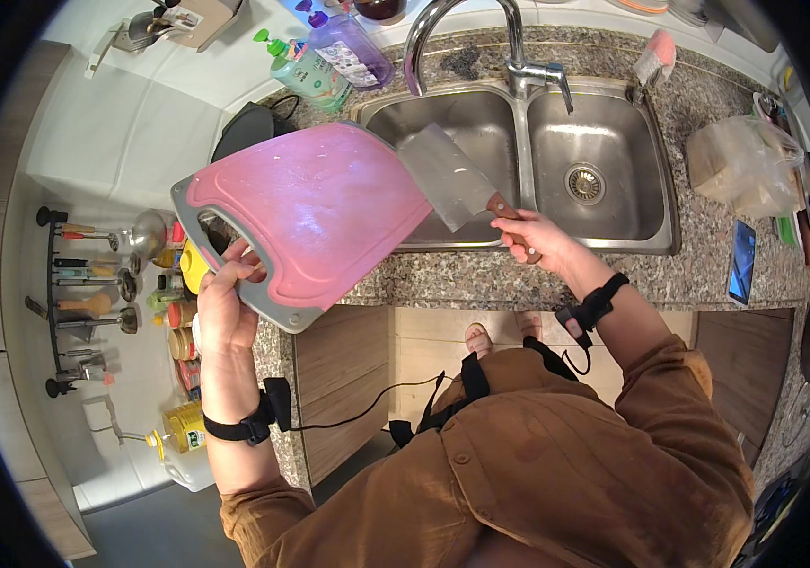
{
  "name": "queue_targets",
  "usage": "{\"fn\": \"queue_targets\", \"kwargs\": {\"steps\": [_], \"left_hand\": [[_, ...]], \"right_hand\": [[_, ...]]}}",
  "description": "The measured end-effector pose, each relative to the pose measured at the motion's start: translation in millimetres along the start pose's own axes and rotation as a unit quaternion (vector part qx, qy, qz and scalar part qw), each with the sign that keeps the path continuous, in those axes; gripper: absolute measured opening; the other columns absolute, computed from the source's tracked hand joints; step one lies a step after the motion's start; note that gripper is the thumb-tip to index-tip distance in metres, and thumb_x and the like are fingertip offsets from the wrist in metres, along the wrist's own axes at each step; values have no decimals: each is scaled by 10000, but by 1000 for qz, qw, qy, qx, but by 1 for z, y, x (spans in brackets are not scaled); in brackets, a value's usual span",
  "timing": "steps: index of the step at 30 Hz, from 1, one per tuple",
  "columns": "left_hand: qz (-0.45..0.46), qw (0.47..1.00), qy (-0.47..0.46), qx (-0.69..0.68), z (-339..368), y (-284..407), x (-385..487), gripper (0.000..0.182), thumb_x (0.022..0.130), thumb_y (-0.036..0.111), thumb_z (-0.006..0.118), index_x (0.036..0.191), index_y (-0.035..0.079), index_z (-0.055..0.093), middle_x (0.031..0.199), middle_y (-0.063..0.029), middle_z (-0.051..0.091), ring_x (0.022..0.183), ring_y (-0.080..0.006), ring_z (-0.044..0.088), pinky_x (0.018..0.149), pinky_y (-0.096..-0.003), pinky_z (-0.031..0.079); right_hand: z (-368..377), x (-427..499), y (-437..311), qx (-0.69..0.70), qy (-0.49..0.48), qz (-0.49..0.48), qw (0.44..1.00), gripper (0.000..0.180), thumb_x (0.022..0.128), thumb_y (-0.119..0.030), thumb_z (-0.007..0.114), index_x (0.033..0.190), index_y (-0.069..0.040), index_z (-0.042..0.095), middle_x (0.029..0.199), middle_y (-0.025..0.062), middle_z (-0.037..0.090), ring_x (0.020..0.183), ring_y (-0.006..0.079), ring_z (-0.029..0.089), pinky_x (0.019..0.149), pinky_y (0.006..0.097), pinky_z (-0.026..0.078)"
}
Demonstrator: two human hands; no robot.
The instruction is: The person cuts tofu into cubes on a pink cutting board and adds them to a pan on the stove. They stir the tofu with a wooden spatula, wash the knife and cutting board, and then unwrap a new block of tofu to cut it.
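Observation:
My left hand (230, 295) grips a pink cutting board (313, 206) by the handle slot in its grey rim. Wet, shiny patches show on the board's face, which is held raised over the counter and the left edge of the sink. In my right hand (536, 243) is a cleaver (446, 176), held by its riveted wooden handle. Its broad blade points up and left over the left sink basin (447, 117), close to the board's right edge; whether blade and board touch I cannot tell. The board hides part of the left basin and the counter corner.
A chrome faucet (515, 57) arches over the double sink, with the right basin (593, 142) beside. Pump bottles (310, 74) stand behind the board. A phone (741, 263) and a plastic bag (746, 163) lie on the right; jars (181, 344) and an oil bottle (181, 429) line the left.

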State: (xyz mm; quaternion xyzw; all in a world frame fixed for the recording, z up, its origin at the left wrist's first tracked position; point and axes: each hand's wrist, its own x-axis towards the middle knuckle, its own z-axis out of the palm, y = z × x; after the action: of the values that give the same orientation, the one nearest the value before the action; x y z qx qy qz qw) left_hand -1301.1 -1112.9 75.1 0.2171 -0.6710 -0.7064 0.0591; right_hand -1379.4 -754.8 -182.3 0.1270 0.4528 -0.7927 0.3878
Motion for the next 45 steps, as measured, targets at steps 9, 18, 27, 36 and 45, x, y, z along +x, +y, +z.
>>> {"fn": "queue_targets", "kwargs": {"steps": [9,18,27,36,45], "left_hand": [[-20,999,5,33,-12,-10,9,483,751,-42,519,1225,-139,512,988,-162,630,753,-160,567,716,-254,491],[-34,999,-3,2,-5,-25,19,469,748,-52,510,1211,-117,501,955,-147,609,736,-172,561,706,-269,507],[-38,999,18,-21,-4,-13,-19,479,720,-58,511,1196,-100,541,936,-147,633,754,-202,589,742,-284,513],[-10,999,47,8,-27,-7,-16,507,726,-34,518,1229,-96,541,958,-131,641,770,-180,584,747,-274,505],[5,999,39,23,-12,-14,-7,485,752,-23,496,1230,-89,551,1018,-141,646,824,-186,598,770,-277,506]], "right_hand": [[16,-13,-20,9,-20,-38,999,147,939,-206,639,1003,-84,586,704,-9,548,484,53,437,405,207,329],[116,-21,-38,13,-244,-52,968,231,981,-236,575,1135,-64,586,735,-21,531,501,46,421,421,197,307],[74,4,-14,30,-127,-17,991,195,941,-219,633,1075,-85,590,711,-21,549,483,49,442,393,200,326],[15,17,-9,-8,92,-39,995,110,942,-172,616,951,-99,534,659,-17,512,487,75,455,397,234,334],[64,-9,3,34,-111,-29,993,151,926,-209,656,967,-98,563,680,-16,555,474,64,488,385,222,346]]}}
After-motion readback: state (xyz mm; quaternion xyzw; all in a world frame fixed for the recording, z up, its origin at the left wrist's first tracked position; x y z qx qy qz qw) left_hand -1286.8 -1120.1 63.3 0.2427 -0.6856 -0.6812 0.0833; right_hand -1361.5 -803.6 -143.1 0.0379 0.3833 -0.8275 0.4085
